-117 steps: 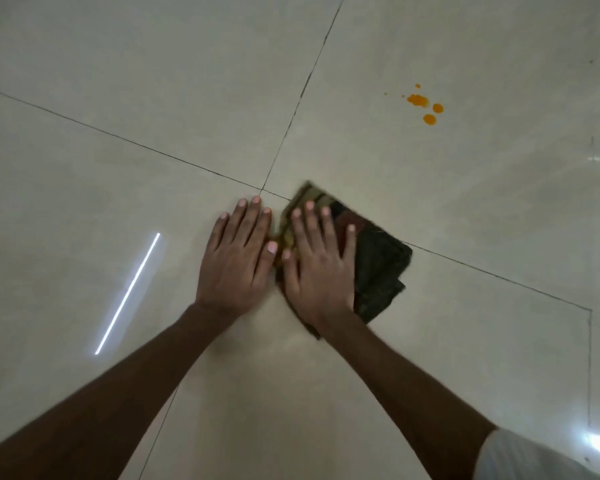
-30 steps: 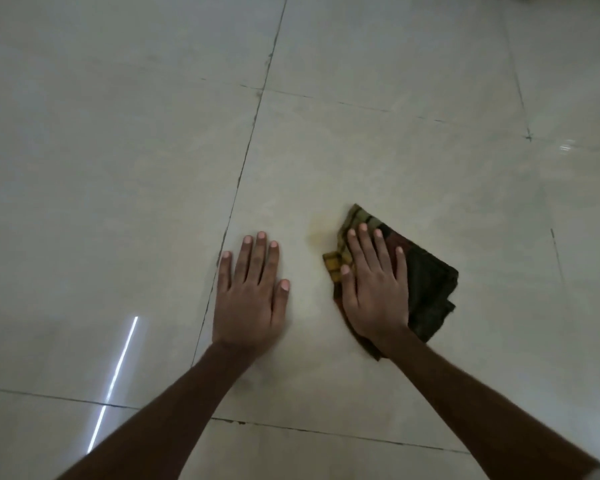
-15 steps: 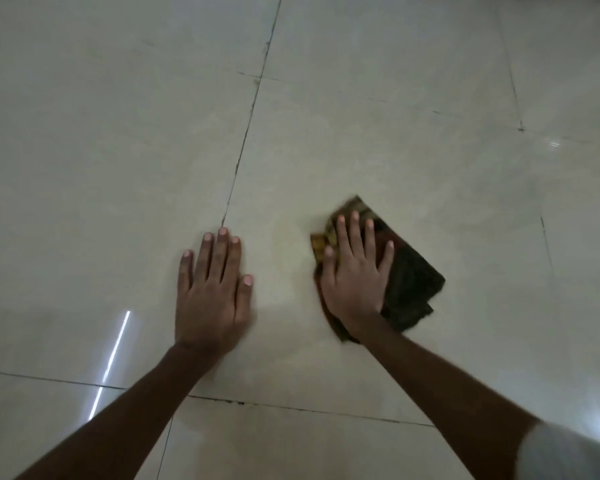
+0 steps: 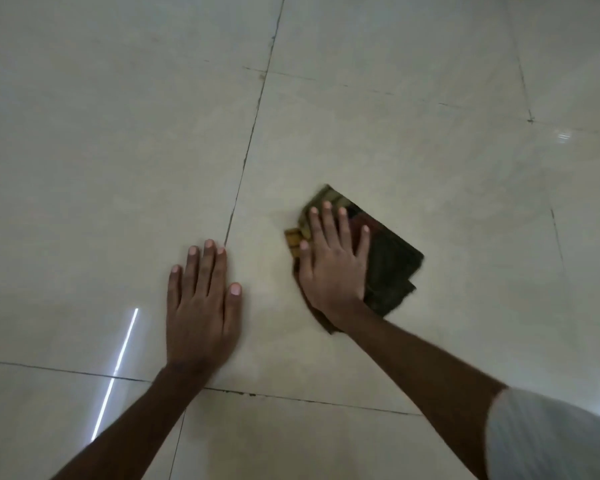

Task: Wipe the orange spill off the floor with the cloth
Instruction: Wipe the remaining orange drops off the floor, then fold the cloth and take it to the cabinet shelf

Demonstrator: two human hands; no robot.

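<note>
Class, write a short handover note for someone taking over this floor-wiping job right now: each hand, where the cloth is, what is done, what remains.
Left hand: open, flat on the bare floor, apart from the cloth.
Right hand: open, fingers straight, pressing down on the folded dark cloth, which lies flat on the tile.
Done: no orange drops show anywhere in view.
Left: the tile between the cloth and the left hand may carry a faint haze, but it is too dim to be sure. Probably give that patch another pass, then lift the cloth and check under it.
</note>
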